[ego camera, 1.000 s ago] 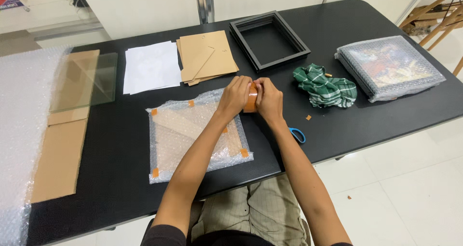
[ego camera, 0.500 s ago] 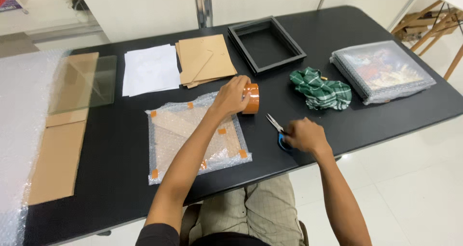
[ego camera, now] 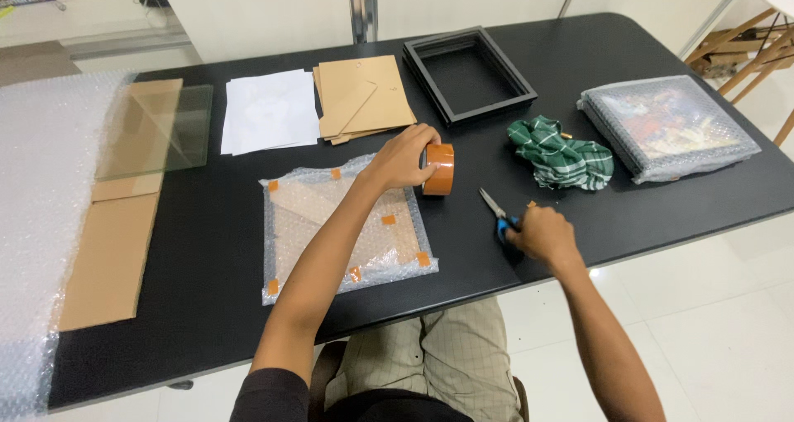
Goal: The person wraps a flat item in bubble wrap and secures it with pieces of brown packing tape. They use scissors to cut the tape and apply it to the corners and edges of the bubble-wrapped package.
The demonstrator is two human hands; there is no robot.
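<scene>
The roll of brown tape [ego camera: 439,169] was gripped upright by the left hand [ego camera: 403,157], just past the bubble-wrapped package [ego camera: 343,226] — steadied at its taped edge. The scissors [ego camera: 499,213] were grasped at the blue handles by the right hand [ego camera: 542,234] — blades pointing away, 1 green cloth [ego camera: 561,151] beyond the fingertips.

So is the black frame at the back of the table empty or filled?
Empty: the black frame shows only the dark table inside its rim.
</scene>
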